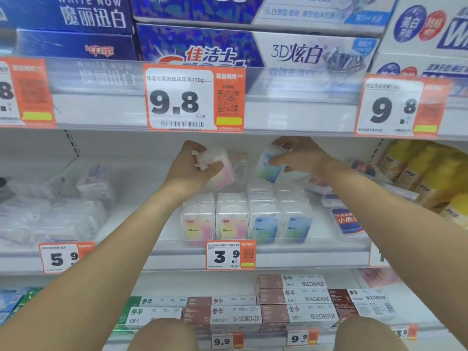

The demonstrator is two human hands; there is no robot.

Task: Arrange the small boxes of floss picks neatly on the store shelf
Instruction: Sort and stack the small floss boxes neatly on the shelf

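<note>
Step in hand: 2 small boxes of floss picks are held up over the middle shelf (pixel 278 252), 1 in each hand, and are judged ready to be set behind the front row.

Left hand: the left hand (pixel 188 168) is curled round a pink box (pixel 222 168), thumb on the near face and fingers wrapped over its top; the box is tilted and lifted off the shelf.

Right hand: the right hand (pixel 301 155) pinches a blue box (pixel 268 167) between thumb and fingertips at its upper end; the box hangs tilted, near the underside of the shelf above.

How to do it well: each box is best turned upright with its label facing the front edge, pink lowered behind the pink boxes and blue behind the blue, then pushed flush against its neighbours so the rows are kept straight. Care is advised, since a knock could topple the front row.

Front row: 4 clear boxes (pixel 247 221) are stood upright just behind the front edge of the shelf, touching side by side, 2 pink on the left and 2 blue on the right. More clear boxes are stacked behind them; their number cannot be told.

Look of the boxes: small, clear plastic, with a pastel label and white contents faintly seen.

Price tag: a tag reading 3.9 (pixel 230 254) is clipped on the front edge below the row.
</note>
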